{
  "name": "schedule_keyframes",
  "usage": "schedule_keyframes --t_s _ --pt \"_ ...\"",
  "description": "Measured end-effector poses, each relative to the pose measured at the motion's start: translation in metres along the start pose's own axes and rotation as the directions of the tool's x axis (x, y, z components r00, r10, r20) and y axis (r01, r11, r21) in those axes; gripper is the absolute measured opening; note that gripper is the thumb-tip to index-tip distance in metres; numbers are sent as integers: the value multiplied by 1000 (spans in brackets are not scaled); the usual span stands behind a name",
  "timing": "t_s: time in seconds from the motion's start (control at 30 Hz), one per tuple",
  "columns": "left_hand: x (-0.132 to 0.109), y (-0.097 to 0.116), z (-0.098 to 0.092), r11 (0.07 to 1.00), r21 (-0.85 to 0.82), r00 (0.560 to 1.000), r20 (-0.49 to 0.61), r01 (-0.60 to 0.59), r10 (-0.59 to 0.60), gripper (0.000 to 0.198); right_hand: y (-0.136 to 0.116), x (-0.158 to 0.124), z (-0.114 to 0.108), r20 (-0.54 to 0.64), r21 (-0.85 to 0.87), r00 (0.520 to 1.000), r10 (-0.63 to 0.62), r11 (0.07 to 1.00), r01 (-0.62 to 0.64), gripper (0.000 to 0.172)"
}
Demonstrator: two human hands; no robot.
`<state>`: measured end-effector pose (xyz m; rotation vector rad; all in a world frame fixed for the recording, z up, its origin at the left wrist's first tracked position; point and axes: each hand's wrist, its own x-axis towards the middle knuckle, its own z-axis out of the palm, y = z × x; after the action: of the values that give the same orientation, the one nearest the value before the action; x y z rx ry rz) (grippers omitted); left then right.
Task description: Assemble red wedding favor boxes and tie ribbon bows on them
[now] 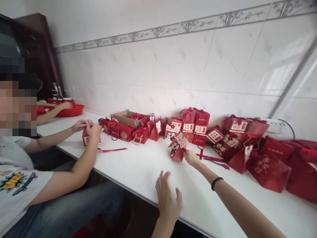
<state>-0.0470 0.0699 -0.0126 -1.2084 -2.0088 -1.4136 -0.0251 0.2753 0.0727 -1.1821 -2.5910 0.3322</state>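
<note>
My right hand (191,157) reaches out over the white table (138,172) and grips a small red gift box (177,148) with a printed tag, holding it upright by its lower right side. A black band sits on that wrist. My left hand (168,195) hovers near the table's front edge with fingers spread, holding nothing. Loose red ribbons (210,159) lie just right of the held box.
Many red gift boxes and bags (237,138) line the tiled wall, with an open cardboard box (126,118) among them. A person on the left holds a small red box (86,138) with both hands, a ribbon (112,150) beside it. Further back, another arm rests by a red basin (70,110).
</note>
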Motion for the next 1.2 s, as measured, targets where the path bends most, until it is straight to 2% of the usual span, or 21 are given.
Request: schedule_keyframes --t_s 0.1,0.17,0.2,0.3,0.43,0.53,0.6,0.67,0.77,0.83,0.9,1.0,1.07,1.13,1.2 --pt "7 -1 -6 980 -144 988 89 135 -123 45 46 -47 -10 -41 138 996 -81 987 86 27" --pt "19 3 -6 929 -264 962 156 260 -225 41 72 -76 -16 -92 208 991 -98 971 115 32" --pt "28 8 -4 898 -327 950 197 295 -241 42 82 -87 -18 -114 239 989 -99 963 124 34" --pt "65 32 12 828 -492 938 329 269 -110 50 105 -103 -22 -153 320 982 -108 935 152 35" --pt "112 69 56 733 -633 890 449 249 86 57 125 -95 -23 -192 383 969 -155 897 220 32" --pt "122 84 91 697 -657 850 510 287 131 35 139 -89 -26 -212 396 961 -178 883 251 30" --pt "118 87 107 682 -659 850 517 316 106 30 146 -91 -32 -262 429 953 -154 866 258 31" --pt "112 89 115 676 -663 866 495 322 73 30 147 -98 -39 -377 476 922 -89 835 275 30" --pt "107 93 116 657 -688 873 479 308 93 28 136 -106 -52 -546 506 837 34 810 297 25" --pt "108 95 113 646 -699 868 483 307 110 28 126 -108 -59 -598 474 799 67 833 285 25" --pt "111 97 110 656 -700 864 483 281 145 27 120 -108 -63 -624 411 780 51 870 272 32" --pt "114 96 106 698 -684 852 479 212 211 25 117 -106 -69 -644 304 765 8 920 246 45" --pt "114 95 105 726 -658 845 491 200 213 27 116 -105 -74 -651 252 758 -46 928 273 46" --pt "113 93 105 728 -643 835 518 237 186 30 110 -105 -78 -605 267 785 -131 896 356 38" --pt "109 93 104 685 -658 818 553 314 157 35 102 -103 -80 -516 370 837 -181 835 408 28"
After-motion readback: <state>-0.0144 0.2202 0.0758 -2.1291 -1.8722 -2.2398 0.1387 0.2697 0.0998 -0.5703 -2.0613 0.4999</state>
